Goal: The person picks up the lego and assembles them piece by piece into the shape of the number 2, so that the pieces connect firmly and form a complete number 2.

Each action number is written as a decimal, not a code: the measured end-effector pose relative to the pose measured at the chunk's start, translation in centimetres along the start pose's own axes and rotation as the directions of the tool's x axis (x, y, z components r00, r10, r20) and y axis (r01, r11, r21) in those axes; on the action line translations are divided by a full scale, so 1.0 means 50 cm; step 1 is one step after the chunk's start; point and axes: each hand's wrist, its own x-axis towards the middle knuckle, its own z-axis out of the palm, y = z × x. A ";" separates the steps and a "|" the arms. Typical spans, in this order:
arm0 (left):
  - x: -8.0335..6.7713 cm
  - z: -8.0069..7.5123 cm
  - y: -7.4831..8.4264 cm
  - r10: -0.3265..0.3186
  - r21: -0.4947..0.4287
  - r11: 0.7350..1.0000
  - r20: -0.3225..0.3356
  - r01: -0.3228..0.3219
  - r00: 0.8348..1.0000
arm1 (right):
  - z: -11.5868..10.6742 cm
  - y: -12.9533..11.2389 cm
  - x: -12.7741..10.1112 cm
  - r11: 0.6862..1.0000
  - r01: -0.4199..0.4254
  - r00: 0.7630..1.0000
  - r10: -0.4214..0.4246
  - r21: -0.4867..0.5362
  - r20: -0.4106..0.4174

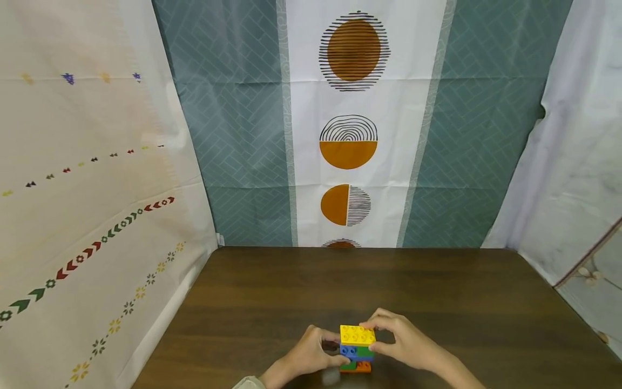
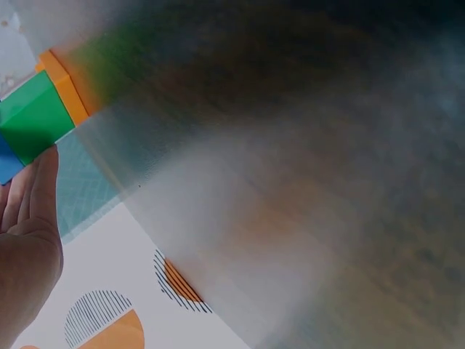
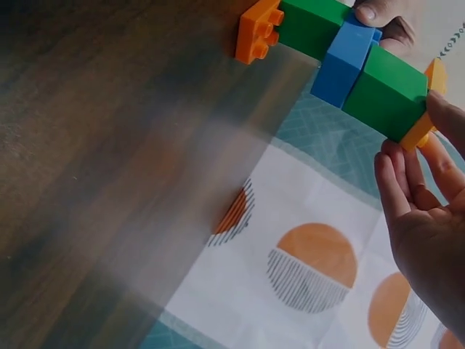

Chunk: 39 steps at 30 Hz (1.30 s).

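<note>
A stack of toy building bricks stands on the table, between both hands. At its base is an orange brick (image 3: 254, 35), then a green brick (image 3: 312, 27), a blue brick (image 3: 340, 67), another green brick (image 3: 386, 93) and a yellow brick (image 1: 357, 335) on top. My left hand (image 1: 308, 354) pinches the stack around the blue brick, its thumb on the near side. With thumb and fingers, my right hand (image 1: 405, 343) grips the yellow brick at its right end. In the left wrist view only the lower bricks appear, beside the left hand's fingers.
The dark brown wooden table (image 1: 272, 286) extends behind and to both sides of the stack. A patterned curtain (image 1: 243, 135) hangs along its back edge. Pale cloths hang at the left (image 1: 97, 216) and right (image 1: 573, 178).
</note>
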 end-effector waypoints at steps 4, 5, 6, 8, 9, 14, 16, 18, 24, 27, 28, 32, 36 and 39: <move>-0.004 0.000 -0.001 -0.014 -0.022 1.000 0.006 0.014 1.000 | -0.004 -0.005 0.004 0.999 -0.039 0.999 0.038 0.024 0.034; -0.004 0.000 -0.001 -0.014 -0.024 1.000 0.005 0.014 1.000 | -0.005 -0.006 0.005 0.999 -0.046 0.998 0.045 0.024 0.041; -0.004 -0.001 -0.001 -0.014 -0.027 1.000 0.006 0.014 1.000 | -0.006 -0.007 0.007 0.998 -0.054 0.997 0.052 0.026 0.048; -0.005 -0.001 -0.001 -0.014 -0.028 1.000 0.006 0.014 1.000 | -0.009 -0.009 0.009 0.998 -0.061 0.996 0.060 0.019 0.060; -0.004 -0.002 -0.001 -0.014 -0.028 1.000 0.005 0.014 1.000 | -0.010 -0.010 0.010 0.998 -0.062 0.996 0.061 0.015 0.065; 0.002 0.000 0.000 0.006 -0.005 1.000 0.004 -0.006 1.000 | -0.019 -0.013 0.011 0.998 -0.056 0.995 0.057 -0.011 0.076; 0.005 0.003 0.000 0.008 -0.004 1.000 0.009 -0.008 1.000 | -0.022 -0.015 0.009 0.998 -0.060 0.995 0.062 -0.028 0.077; 0.007 0.005 0.000 0.008 -0.004 1.000 0.012 -0.008 1.000 | -0.023 -0.018 0.008 0.997 -0.063 0.995 0.066 -0.050 0.077; 0.005 0.005 0.000 0.018 0.005 1.000 -0.004 -0.018 1.000 | -0.019 -0.024 0.008 0.991 -0.042 0.997 0.051 -0.126 0.065; 0.006 0.002 0.000 0.026 0.001 1.000 -0.006 -0.026 1.000 | -0.018 -0.028 0.014 0.988 -0.049 0.996 0.060 -0.146 0.068; 0.006 0.001 -0.001 0.029 0.000 1.000 -0.006 -0.029 1.000 | -0.019 -0.030 0.016 0.987 -0.059 0.995 0.071 -0.149 0.073; 0.004 -0.001 -0.004 0.038 0.005 0.999 -0.012 -0.038 0.999 | -0.018 -0.036 0.024 0.982 -0.094 0.990 0.109 -0.167 0.088; -0.002 -0.001 -0.006 0.011 -0.007 1.000 -0.008 -0.011 1.000 | -0.013 -0.038 0.026 0.977 -0.104 0.988 0.124 -0.187 0.095; -0.003 -0.001 -0.006 0.003 -0.013 1.000 -0.003 -0.003 1.000 | -0.011 -0.037 0.025 0.976 -0.107 0.988 0.126 -0.191 0.093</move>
